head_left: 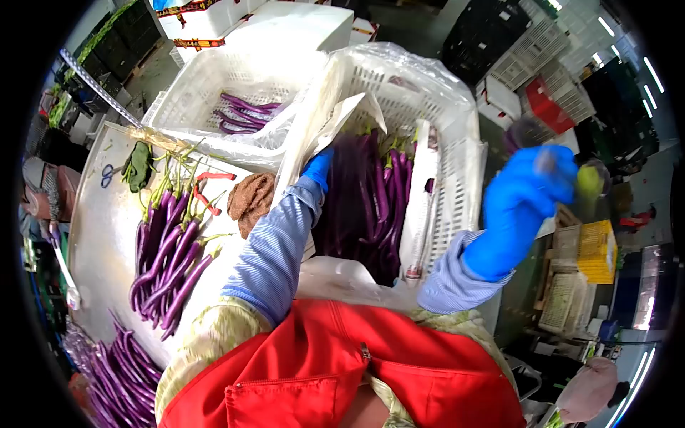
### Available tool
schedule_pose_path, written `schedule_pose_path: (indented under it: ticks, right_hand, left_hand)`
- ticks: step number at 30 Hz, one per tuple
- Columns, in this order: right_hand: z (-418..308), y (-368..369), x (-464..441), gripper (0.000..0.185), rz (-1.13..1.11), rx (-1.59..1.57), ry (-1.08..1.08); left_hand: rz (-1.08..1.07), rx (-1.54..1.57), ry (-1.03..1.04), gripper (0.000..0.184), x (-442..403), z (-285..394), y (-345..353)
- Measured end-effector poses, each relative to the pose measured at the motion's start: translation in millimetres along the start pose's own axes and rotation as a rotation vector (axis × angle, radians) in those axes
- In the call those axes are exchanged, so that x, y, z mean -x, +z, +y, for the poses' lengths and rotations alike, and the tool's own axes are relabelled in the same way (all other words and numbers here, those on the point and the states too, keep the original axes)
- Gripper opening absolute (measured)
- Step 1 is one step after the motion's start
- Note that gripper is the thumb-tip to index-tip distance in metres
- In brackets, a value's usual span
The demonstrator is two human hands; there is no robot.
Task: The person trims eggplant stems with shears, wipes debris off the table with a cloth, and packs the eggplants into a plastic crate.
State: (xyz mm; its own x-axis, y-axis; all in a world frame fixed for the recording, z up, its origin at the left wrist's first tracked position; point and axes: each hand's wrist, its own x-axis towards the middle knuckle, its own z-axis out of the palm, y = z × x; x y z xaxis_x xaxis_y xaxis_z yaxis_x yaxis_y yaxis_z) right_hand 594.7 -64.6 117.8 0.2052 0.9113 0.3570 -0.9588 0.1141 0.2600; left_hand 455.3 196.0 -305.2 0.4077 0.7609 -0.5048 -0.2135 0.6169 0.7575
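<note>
My left hand (318, 170), in a blue glove, is closed at the near edge of an upright sheet of white paper (347, 118); its fingertips are partly hidden. The sheet runs along the left side of a lined white crate (457, 192), which holds long purple eggplants (374, 192). White paper (421, 192) also lines their right side. Out past the crate's right wall, my right hand (529, 196) is raised and closed, also blue-gloved. Motion smears it, with purple and green blurs around it, so what it holds cannot be made out.
A second white crate (182, 93) holds several eggplants (246, 114). On the metal table (107, 214) lie eggplants (168, 250), scissors (108, 175), a brown cloth (251, 202) and red strips (207, 189). More eggplants (118, 378) are at lower left. Foam boxes (285, 25) stand behind.
</note>
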Motion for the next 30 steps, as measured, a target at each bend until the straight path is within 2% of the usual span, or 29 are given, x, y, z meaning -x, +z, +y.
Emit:
schedule_pose_path:
  ticks: [2,3,5,6,8,10,12,13,15,17,18,19,21,24,27,28,30]
  right_hand:
    - [-19.1,27.2,-0.1,0.016,-0.210,0.038,-0.162]
    - [-26.4,42.9,2.0,0.017,-0.331,0.078,-0.249]
    - [-35.4,68.0,5.9,0.025,-0.354,0.148,-0.215]
    - [-32.8,73.0,4.3,0.035,-0.359,0.215,-0.262]
    - [-38.6,57.7,0.0,0.039,-0.267,0.523,-0.116]
    - [-35.8,9.5,9.4,0.040,-0.188,1.081,-0.186]
    - [-25.5,-37.8,19.9,0.043,0.021,1.834,-0.163]
    - [-27.7,-54.4,25.1,0.045,0.226,2.101,0.051]
    - [-52.7,-118.5,49.8,0.044,-0.092,1.952,0.041]
    - [-54.3,-142.0,45.1,0.030,0.500,1.449,0.305]
    - [-68.3,-167.9,47.5,0.026,0.442,1.710,0.401]
    - [-77.3,-185.0,46.7,0.025,0.004,2.080,0.468]
    - [-103.6,-234.7,36.3,0.035,-0.134,2.185,0.525]
    - [-106.2,-279.7,11.4,0.037,-0.413,2.571,0.537]
    - [-98.9,-325.7,-3.7,0.043,-0.302,2.777,0.515]
    - [-95.9,-338.3,-12.2,0.046,-0.250,2.829,0.705]
    - [-103.3,-362.7,-25.4,0.046,-0.064,2.710,0.470]
  left_hand:
    - [-0.132,0.102,-0.032,0.039,22.9,14.4,15.2]
    - [-0.089,0.058,0.070,0.040,31.8,18.7,24.5]
    - [0.012,-0.043,0.271,0.042,42.9,25.2,34.3]
    - [-0.004,-0.011,0.276,0.047,44.1,28.1,35.1]
    - [-0.028,0.049,0.271,0.055,39.1,33.7,34.1]
    - [-0.044,0.125,0.189,0.061,56.6,48.0,45.1]
    - [-0.027,0.223,0.012,0.061,83.6,77.1,60.5]
    - [-0.009,0.269,-0.089,0.059,86.6,82.8,62.1]
    - [-0.129,0.452,-0.023,0.051,85.2,84.7,64.1]
    - [-0.325,0.679,0.014,0.047,79.0,89.6,66.4]
    - [-0.446,0.742,0.043,0.043,72.4,90.7,65.5]
    - [-0.472,0.746,0.058,0.043,65.7,89.1,64.1]
    - [-0.518,0.755,0.090,0.043,54.3,85.2,60.8]
    - [-0.386,0.679,0.153,0.041,70.0,94.0,67.5]
    - [-0.158,0.292,0.164,0.043,60.9,81.9,69.1]
    - [-0.103,0.178,0.176,0.046,63.2,76.9,68.1]
    - [-0.021,-0.035,0.200,0.054,80.2,65.9,66.7]
